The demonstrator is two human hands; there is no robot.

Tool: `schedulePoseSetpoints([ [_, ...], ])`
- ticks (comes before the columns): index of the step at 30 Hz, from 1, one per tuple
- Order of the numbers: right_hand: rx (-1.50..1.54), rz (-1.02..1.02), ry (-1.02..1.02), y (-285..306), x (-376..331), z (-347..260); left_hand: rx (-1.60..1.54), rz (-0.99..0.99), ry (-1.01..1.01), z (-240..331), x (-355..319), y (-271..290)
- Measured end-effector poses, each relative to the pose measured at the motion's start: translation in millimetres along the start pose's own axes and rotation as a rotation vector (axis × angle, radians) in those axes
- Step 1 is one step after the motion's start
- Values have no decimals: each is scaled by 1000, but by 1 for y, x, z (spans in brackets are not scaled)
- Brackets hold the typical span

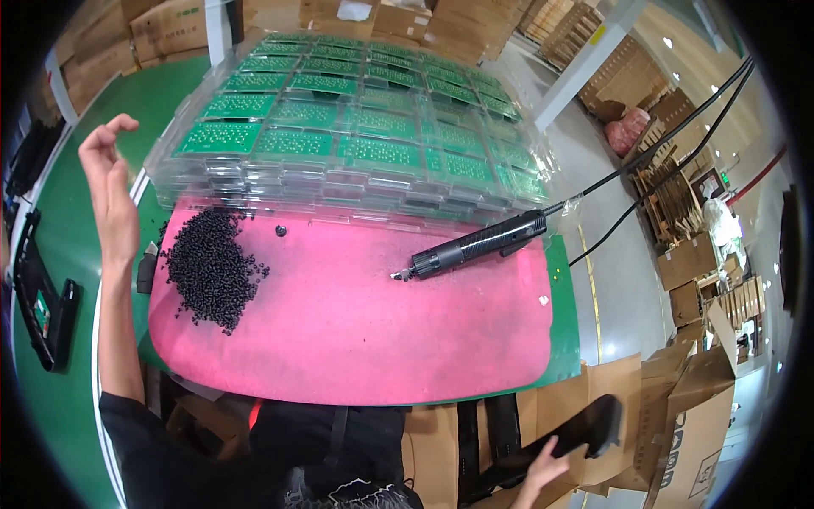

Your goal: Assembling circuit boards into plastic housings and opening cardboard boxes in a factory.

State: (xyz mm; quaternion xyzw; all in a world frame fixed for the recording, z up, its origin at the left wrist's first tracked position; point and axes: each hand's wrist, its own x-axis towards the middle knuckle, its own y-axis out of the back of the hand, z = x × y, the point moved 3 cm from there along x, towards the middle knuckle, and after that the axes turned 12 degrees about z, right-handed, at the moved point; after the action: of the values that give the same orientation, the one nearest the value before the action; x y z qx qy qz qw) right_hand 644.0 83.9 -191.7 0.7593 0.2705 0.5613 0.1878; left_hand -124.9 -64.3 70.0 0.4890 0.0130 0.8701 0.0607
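Gripping a long black casing (pixel 578 430), the right hand (pixel 544 469) is low at the lower right, outside the near edge of the table (pixel 565 318). Its fingers close around the casing, which slants up to the right over open cartons (pixel 612 390); more black casings (pixel 502 420) stand beside it, nearer the person's body.

The left hand (pixel 110 182) is raised at the far left, its fingers loosely bent and holding nothing that shows. It is near the left edge of a stack of clear trays (pixel 297 185), apart from them; its exact height is hard to tell.

A pink mat (pixel 398 339) with rounded corners covers most of the table, leaving a green strip along the right edge. Small black parts (pixel 212 267) lie heaped at the mat's left end, with one larger black piece (pixel 281 230) just beside the heap. A black driver (pixel 482 244) lies toward the back right, tip pointing left, its cable (pixel 646 156) rising to the upper right. From the heap to the right edge, the near half of the mat offers a broad open stretch.

The trays, bearing green boards (pixel 381 151), wall off the mat's far edge. Grey floor (pixel 623 284) stretches beyond the table's right side.
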Motion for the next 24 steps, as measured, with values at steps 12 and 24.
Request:
schedulePoseSetpoints([
  [12, 462, -862, 1364, 70, 81, -381, 506, -178, 111, -69, -22, -40],
  [24, 420, -265, 862, -107, 243, -533, 36, -224, 728, -106, -26, -19],
])
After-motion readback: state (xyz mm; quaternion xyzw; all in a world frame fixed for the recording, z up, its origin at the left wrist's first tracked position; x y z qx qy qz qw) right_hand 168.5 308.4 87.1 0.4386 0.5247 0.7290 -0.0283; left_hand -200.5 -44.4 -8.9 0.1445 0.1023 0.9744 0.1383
